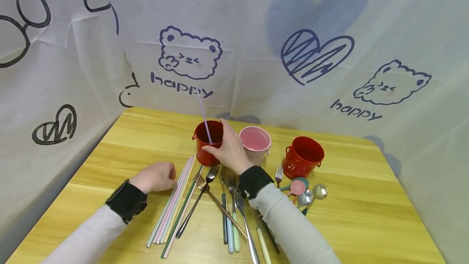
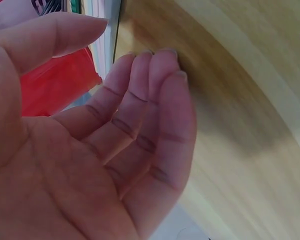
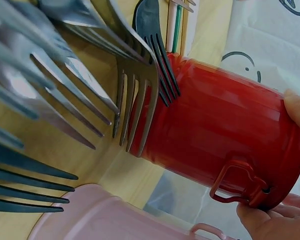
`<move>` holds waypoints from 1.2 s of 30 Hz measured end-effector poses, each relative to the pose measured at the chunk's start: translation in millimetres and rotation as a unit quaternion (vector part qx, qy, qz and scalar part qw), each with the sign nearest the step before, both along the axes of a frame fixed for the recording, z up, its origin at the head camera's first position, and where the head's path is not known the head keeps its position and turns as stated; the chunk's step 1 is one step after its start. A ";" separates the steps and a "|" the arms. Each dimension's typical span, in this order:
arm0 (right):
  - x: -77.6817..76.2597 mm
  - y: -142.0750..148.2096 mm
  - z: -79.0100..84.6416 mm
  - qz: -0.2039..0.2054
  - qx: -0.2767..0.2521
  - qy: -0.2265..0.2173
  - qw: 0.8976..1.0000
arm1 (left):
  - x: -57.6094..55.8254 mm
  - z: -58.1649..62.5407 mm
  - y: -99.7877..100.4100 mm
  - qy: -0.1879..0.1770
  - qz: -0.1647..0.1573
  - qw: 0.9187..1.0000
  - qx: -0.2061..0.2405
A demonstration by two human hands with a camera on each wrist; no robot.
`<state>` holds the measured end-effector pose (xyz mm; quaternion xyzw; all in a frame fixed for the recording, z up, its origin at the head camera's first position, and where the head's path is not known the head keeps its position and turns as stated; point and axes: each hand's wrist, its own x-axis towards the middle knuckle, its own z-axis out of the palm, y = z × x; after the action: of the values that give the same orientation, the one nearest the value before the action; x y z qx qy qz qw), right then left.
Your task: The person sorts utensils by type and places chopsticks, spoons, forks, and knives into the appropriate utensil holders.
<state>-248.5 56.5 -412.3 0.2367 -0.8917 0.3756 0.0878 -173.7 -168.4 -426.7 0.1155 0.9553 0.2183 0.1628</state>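
Note:
My right hand (image 1: 232, 150) grips a small red metal bucket (image 1: 206, 156) by its rim, the thumb on the near side. In the right wrist view, fingertips (image 3: 255, 217) press against the bucket beside its wire handle. A lilac straw (image 1: 204, 113) stands inside it, leaning left. My left hand (image 1: 157, 176) rests by a bundle of pastel and green straws (image 1: 176, 211) lying on the table. Its fingers are loosely curled and hold nothing, as the palm (image 2: 70, 175) shows in the left wrist view.
A pink bucket (image 1: 255, 139) stands right of my right hand, and another red bucket (image 1: 302, 158) farther right. Several forks (image 1: 210, 176) and knives lie across the middle of the wooden table (image 1: 366, 207). Spoons (image 1: 305, 196) cluster before the right bucket. White cloth (image 1: 249, 84) hangs behind.

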 end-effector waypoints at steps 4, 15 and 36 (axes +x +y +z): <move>-0.1 -0.9 -0.8 0.001 0.004 0.004 1.000 | -0.4 -0.2 -0.6 -0.005 0.006 1.000 -0.009; -1.8 2.4 -1.1 -0.003 0.009 0.012 1.000 | -3.7 -4.7 8.3 -0.002 0.013 1.000 0.006; -2.1 1.3 -2.0 0.008 0.006 0.041 0.999 | -2.1 -12.1 9.7 0.067 0.078 0.995 0.006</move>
<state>-250.6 57.8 -414.3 0.2592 -0.8878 0.3610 0.1198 -175.9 -158.7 -438.9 0.0561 0.9687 0.2282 0.0803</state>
